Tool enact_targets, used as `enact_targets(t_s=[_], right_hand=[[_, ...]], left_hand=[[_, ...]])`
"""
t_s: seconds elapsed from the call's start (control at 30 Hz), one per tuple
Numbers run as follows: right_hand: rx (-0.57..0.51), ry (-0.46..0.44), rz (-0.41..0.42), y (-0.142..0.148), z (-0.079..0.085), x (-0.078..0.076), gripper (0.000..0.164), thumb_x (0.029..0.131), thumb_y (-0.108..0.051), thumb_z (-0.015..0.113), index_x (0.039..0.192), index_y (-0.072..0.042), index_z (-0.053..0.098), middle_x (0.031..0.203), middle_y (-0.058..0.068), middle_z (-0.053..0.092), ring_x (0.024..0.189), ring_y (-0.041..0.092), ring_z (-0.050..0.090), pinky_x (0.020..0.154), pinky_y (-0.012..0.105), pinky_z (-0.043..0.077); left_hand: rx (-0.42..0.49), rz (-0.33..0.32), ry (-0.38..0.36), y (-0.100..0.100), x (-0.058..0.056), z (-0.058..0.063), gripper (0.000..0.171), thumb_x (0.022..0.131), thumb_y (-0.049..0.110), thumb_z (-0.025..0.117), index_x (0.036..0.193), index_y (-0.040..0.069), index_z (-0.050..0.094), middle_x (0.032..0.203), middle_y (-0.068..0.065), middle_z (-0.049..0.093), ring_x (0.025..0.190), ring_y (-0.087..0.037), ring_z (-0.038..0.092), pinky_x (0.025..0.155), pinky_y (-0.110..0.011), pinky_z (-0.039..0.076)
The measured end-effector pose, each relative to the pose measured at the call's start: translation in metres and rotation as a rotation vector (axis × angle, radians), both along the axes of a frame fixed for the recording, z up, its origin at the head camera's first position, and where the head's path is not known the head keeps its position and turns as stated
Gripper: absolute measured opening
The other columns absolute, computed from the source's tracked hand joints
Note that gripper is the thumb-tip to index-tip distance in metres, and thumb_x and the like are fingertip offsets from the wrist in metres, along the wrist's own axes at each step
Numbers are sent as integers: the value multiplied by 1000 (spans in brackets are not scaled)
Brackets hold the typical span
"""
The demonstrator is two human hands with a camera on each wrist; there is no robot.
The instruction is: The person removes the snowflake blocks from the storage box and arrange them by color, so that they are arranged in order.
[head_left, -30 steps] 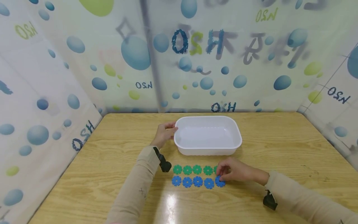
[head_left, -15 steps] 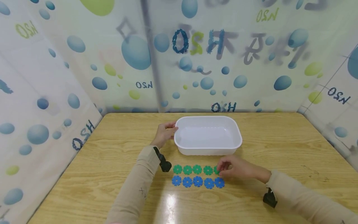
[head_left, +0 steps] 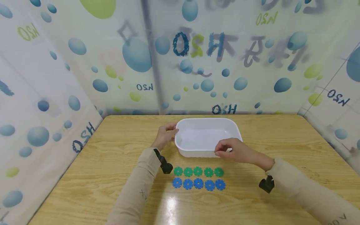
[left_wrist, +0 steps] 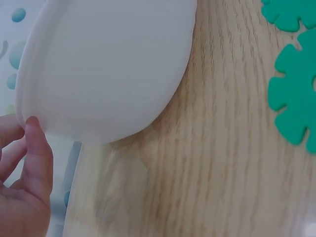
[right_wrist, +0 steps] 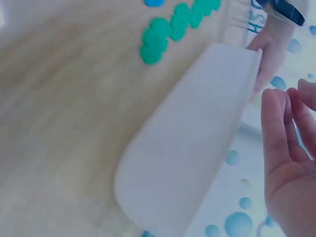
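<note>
A white rectangular plastic basin (head_left: 208, 137) stands on the wooden table. My left hand (head_left: 165, 135) pinches its left rim, and the left wrist view shows the thumb (left_wrist: 37, 163) against the outer wall. Over the basin's near right edge is my right hand (head_left: 233, 150), its fingers bent loosely towards the thumb. The right wrist view shows no object in its fingers (right_wrist: 276, 128). Nearer the body lie a row of several green notched plastic discs (head_left: 198, 171) and, just in front of it, a row of several blue ones (head_left: 198, 183).
The wooden table (head_left: 126, 131) runs back to a patterned curtain wall (head_left: 118, 62) with blue and green dots. Similar wall panels rise at the left and right. Both wrists carry black straps with cameras.
My right hand has left the right end of the disc rows and moved up and forward to the basin's near rim. The left hand stays at the basin's left side.
</note>
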State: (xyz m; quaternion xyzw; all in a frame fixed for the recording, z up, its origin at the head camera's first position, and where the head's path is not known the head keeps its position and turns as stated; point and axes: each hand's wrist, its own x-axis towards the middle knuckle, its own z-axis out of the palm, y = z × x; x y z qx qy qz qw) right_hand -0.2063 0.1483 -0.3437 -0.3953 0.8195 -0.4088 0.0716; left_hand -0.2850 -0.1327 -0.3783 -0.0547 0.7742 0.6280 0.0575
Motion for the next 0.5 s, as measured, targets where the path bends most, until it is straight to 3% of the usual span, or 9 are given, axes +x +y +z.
enact_targets(t_s=[0.3,0.5], right_hand=[[37,83,-88,-2,13,-18,7,85,-11,59,84,-5,62,77,1,61,71,11,54,63,26,52],[75,162,-149,-2,16,-27,7,83,-8,61,88,-3,62,85,4,62,81,19,59,71,31,53]], left_hand=[[-38,7,66,5,4,-2,30,88,14,55,117,6,57,103,-12,53,87,-21,55,65,-29,53],[-272,24,158,7,4,4,36,89,24,53,119,4,55,109,-11,55,97,-23,51,77,-32,49]])
